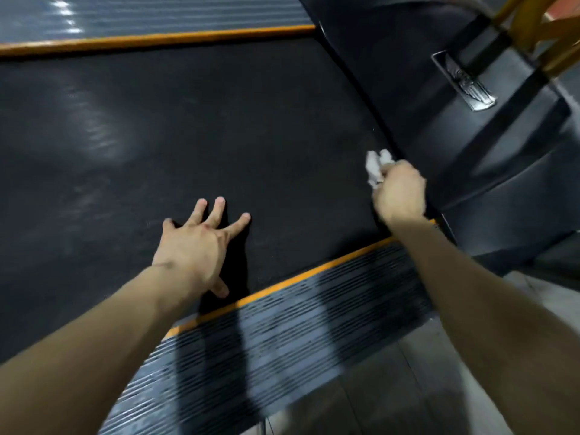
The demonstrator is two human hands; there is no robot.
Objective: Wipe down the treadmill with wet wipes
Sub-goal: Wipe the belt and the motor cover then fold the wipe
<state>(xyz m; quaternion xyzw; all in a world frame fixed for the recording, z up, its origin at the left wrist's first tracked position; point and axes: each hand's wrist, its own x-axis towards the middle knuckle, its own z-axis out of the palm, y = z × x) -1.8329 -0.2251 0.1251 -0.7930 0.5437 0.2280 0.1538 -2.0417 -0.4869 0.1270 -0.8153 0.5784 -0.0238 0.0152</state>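
Black, faintly textured rubber filled most of the view: the treadmill belt (pixel 194 127), with pale patches of reflected light on its left part. The left hand (pixel 196 246) lay palm down on the belt near its closer edge, its fingers straight and splayed wide, the thumb angled back toward the near side rail (pixel 282 324), and a dark shadow spread on the belt just to its right. Whether the palm pressed flat or only the fingertips touched could not be told. The left forearm reached in from the lower left corner. The right hand (pixel 400 193) was extended further forward, knuckles up and wrist slightly bent, its fingers curled round a crumpled white wet wipe (pixel 375 167) that stuck out beyond them. The wipe sat at the belt's right end, just beside the curved edge of the dark glossy motor cover (pixel 408 73); contact with the belt was not clear. The cover carried a silver winged badge (pixel 464 80), and a yellow frame (pixel 530 23) rose behind it. An orange stripe (pixel 282 285) ran between the belt and the ribbed near side rail, over which both forearms crossed. Grey floor (pixel 408 387) showed at the lower right.
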